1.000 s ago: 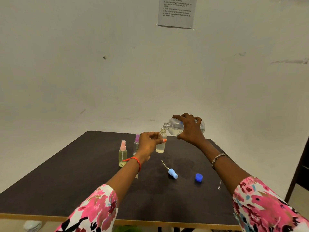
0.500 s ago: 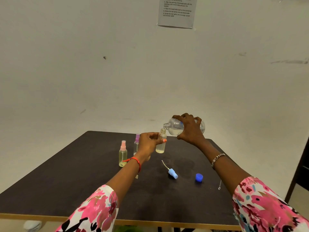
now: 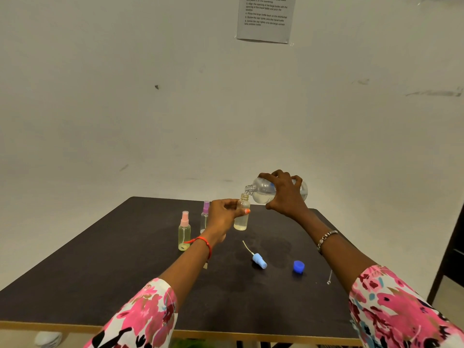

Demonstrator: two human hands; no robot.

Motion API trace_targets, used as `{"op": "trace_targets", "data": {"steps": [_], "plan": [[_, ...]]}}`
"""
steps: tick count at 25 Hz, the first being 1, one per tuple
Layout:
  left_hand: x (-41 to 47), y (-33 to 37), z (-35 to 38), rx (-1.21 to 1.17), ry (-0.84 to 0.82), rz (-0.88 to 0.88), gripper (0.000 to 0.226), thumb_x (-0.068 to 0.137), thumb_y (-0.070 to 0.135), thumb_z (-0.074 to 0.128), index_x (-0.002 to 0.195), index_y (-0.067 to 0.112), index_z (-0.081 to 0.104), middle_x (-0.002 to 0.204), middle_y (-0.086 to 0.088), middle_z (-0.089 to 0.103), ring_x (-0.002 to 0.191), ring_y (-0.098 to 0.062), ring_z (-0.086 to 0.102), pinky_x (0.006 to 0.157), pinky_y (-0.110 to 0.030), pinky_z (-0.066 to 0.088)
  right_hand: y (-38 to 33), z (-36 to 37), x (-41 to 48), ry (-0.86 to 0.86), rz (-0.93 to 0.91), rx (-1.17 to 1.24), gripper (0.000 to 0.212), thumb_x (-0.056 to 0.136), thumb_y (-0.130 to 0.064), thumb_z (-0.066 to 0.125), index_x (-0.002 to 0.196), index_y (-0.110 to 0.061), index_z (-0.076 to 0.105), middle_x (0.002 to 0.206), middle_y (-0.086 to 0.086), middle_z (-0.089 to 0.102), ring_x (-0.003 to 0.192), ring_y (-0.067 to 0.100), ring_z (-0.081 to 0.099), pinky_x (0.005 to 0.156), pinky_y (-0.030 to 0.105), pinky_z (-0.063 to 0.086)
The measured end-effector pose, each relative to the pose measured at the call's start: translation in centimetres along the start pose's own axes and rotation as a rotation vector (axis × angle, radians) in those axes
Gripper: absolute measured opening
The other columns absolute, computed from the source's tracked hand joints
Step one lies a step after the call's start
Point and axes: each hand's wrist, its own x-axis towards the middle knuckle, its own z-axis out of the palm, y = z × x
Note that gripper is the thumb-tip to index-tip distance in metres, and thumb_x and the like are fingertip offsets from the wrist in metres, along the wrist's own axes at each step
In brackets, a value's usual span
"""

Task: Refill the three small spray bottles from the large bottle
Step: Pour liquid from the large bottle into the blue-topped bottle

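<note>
Nothing having shifted appreciably, right hand (image 3: 286, 194) is clasping tilted clear large plastic bottle (image 3: 263, 192), neck over uncapped small clear spray bottle (image 3: 242, 214), which left hand (image 3: 222, 219) fingers are pinching above dark table (image 3: 100, 259) mid-surface for pouring.

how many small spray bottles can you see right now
3. The uncapped bottle is held in the left hand under the large bottle; the pink-topped bottle stands on the table; the purple-topped bottle stands behind the left hand, partly hidden.

Small printed instructions on wall sheet (image 3: 265, 18), mostly too blurred to read
</note>
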Motion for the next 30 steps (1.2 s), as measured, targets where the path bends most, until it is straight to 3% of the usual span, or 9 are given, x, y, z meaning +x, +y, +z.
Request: {"op": "trace_targets", "data": {"steps": [6, 30], "plan": [[-0.03, -0.03, -0.04, 0.009, 0.002, -0.005, 0.041, 0.073, 0.003, 0.071, 0.112, 0.001, 0.062, 0.115, -0.015, 0.065, 0.107, -0.026, 0.060, 0.097, -0.041, 0.048, -0.18, -0.10, -0.01, -0.007, -0.004, -0.005, 0.074, 0.061, -0.014, 0.074, 0.128, -0.026, 0.045, 0.119, 0.008, 0.049, 0.114, 0.024, 0.042, 0.100, 0.041, 0.016], [-0.05, 0.02, 0.01, 0.023, 0.001, -0.010, 0.041, 0.073, 0.005, 0.072, 0.112, 0.003, 0.063, 0.116, -0.014, 0.065, 0.108, -0.026, 0.060, 0.099, -0.043, 0.047, -0.14, -0.26, -0.10, -0.014, -0.007, -0.005, 0.074, 0.061, -0.015, 0.075, 0.128, -0.026, 0.045, 0.120, 0.009, 0.049, 0.116, 0.025, 0.041, 0.103, 0.044, 0.016]]}}
